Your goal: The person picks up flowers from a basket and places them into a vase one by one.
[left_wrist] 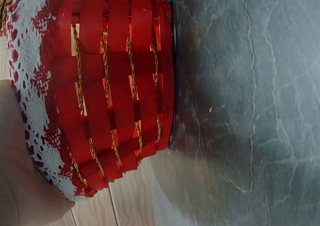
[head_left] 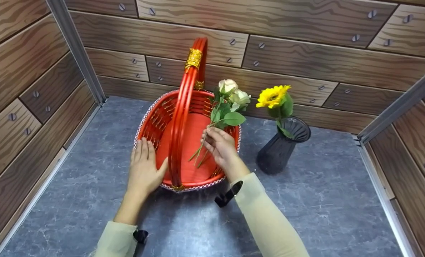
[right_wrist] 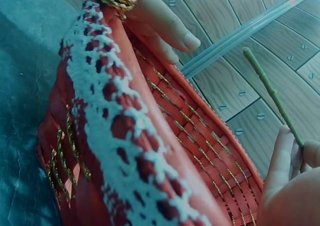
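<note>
A red basket (head_left: 194, 150) with a white lace rim and a tall handle (head_left: 187, 96) stands near the middle of the grey tabletop (head_left: 323, 200). The left hand (head_left: 144, 167) lies flat on the basket's near left rim, fingers straight, thumb hooked inside. The right hand (head_left: 221, 148) hovers over the basket's right side and pinches the stems of a bunch of white roses (head_left: 230, 96), blooms tilted toward the back wall. Just right of the basket, a dark vase (head_left: 282, 148) holds a sunflower (head_left: 272, 95).
</note>
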Demonstrator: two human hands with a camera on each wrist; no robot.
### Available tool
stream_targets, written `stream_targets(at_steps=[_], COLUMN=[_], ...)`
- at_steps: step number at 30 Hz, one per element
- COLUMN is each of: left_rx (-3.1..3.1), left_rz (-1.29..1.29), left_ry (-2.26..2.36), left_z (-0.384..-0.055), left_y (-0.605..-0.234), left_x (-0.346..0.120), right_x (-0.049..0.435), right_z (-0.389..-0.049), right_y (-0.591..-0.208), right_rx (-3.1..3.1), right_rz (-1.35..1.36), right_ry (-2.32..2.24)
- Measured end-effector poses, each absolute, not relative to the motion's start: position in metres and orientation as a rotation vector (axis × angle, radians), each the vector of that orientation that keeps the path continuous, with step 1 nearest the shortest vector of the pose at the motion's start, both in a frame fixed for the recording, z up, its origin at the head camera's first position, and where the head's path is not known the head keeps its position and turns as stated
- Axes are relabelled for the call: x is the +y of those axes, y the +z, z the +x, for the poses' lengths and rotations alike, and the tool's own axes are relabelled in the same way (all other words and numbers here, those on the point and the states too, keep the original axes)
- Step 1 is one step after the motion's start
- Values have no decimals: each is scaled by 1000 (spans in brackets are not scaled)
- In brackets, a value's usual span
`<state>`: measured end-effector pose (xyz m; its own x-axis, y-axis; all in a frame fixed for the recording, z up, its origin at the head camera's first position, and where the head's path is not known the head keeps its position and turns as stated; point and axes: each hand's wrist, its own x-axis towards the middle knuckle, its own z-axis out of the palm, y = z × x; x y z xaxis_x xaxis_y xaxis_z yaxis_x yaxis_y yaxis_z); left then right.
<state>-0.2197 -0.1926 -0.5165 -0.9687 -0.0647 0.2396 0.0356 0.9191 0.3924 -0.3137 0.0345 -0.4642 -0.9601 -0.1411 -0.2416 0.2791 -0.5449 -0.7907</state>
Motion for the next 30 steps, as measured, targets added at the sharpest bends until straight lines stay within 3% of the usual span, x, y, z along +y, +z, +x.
stream_targets(at_steps=[30], left_rx=[-2843], left_rz=[7], left_ry=[-584], left_z=[-219], left_y=[-517], left_x=[-193], right_x=[82], right_z=[-261], right_y=[-423], right_rx=[1422], right_rz=[96], right_ry=[-2607])
